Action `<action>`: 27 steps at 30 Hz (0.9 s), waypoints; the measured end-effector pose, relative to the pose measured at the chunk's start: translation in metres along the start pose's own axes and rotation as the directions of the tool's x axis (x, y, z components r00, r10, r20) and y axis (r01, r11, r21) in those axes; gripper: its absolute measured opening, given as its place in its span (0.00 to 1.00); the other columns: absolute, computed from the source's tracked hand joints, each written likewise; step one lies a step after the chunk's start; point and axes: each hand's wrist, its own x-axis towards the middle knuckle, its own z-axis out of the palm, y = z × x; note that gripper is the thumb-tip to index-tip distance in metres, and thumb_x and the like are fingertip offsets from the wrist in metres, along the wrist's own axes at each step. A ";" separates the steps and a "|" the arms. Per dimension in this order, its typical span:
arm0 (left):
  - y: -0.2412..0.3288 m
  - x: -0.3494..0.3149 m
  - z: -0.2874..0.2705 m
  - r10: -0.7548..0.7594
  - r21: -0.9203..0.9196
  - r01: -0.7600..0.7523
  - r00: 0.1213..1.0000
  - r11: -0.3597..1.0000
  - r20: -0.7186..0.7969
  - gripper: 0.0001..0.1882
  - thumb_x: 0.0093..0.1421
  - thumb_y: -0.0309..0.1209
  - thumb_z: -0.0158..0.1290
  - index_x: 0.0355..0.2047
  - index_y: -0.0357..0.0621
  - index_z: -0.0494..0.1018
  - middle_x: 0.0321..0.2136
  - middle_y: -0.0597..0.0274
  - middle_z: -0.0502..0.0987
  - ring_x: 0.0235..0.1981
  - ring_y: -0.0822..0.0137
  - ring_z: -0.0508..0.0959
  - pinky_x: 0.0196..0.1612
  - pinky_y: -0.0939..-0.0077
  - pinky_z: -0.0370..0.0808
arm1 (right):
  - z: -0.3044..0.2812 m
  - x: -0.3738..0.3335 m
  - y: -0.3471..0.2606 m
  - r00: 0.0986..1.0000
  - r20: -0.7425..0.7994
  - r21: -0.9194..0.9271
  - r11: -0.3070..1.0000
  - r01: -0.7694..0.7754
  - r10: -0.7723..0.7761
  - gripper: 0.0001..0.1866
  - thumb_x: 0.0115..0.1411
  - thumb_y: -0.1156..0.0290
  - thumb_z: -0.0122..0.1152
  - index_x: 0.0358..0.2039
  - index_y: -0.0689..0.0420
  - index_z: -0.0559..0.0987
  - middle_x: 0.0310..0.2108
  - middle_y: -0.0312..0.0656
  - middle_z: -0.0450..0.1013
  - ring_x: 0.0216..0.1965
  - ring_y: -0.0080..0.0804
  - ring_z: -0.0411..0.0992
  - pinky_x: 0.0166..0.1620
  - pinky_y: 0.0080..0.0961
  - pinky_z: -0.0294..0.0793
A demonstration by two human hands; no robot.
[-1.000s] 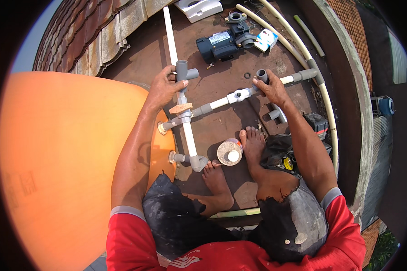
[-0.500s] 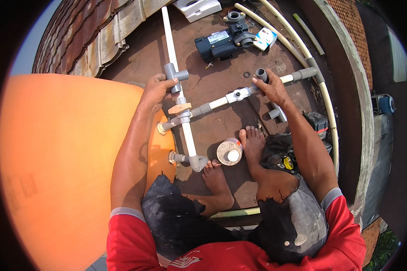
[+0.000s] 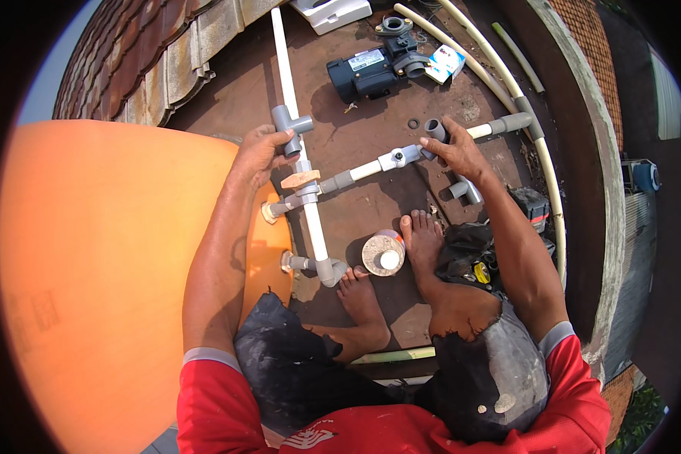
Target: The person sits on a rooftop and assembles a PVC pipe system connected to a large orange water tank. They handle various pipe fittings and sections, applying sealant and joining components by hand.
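Your left hand (image 3: 261, 155) has the grey tee (image 3: 283, 117) in a narrow grip, thumb on the near face, fingers mostly out of view behind it. Tee's side branch points right, its body tilts a little, and it sits in view over the line of the long white pipe (image 3: 281, 60). Can't tell if the two touch.

Your right hand (image 3: 461, 155) is closed round the grey upturned fitting (image 3: 433, 130), thumb on the left side, open mouth facing up. It's at the right end of the white valve (image 3: 408, 155), with the short white pipe (image 3: 479, 132) just past your hand. Can't tell if it's seated on either.

Tan-handled valve (image 3: 301, 180) is just below your left hand, on the white riser (image 3: 315, 227) that runs down to the grey elbow (image 3: 328, 272) near your left foot. Orange tank (image 3: 113, 250) is on your left, can with a white cap (image 3: 380, 250) between your feet. Second grey tee (image 3: 469, 191) lies on the floor below your right hand, dark pump (image 3: 363, 74) is farther out, small blue-and-white box (image 3: 445, 63) beside it
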 end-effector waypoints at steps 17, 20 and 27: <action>0.003 -0.005 0.006 0.001 -0.031 0.000 0.999 1.000 0.039 0.19 0.70 0.27 0.61 0.55 0.29 0.72 0.43 0.51 0.81 0.41 0.64 0.84 0.48 0.63 0.90 | -0.007 -0.021 0.013 0.883 0.427 -0.387 0.922 -0.018 0.196 0.31 0.52 0.56 0.81 0.51 0.62 0.85 0.35 0.50 0.85 0.37 0.40 0.84 0.41 0.38 0.82; 0.007 -0.010 0.008 0.035 -0.036 -0.033 0.998 0.999 0.052 0.23 0.69 0.28 0.63 0.59 0.29 0.70 0.44 0.51 0.81 0.42 0.65 0.84 0.48 0.64 0.90 | 0.006 -0.024 0.025 0.888 0.424 -0.579 0.807 0.116 0.177 0.31 0.49 0.52 0.80 0.47 0.62 0.86 0.38 0.58 0.84 0.42 0.53 0.84 0.46 0.43 0.81; 0.019 -0.021 0.040 0.157 0.066 -0.160 0.986 0.985 0.047 0.28 0.65 0.25 0.67 0.62 0.33 0.68 0.46 0.49 0.81 0.45 0.64 0.85 0.49 0.66 0.88 | 0.037 -0.025 0.061 0.960 0.263 -0.788 0.595 0.157 0.095 0.31 0.56 0.47 0.75 0.51 0.59 0.85 0.45 0.57 0.85 0.49 0.57 0.83 0.54 0.47 0.82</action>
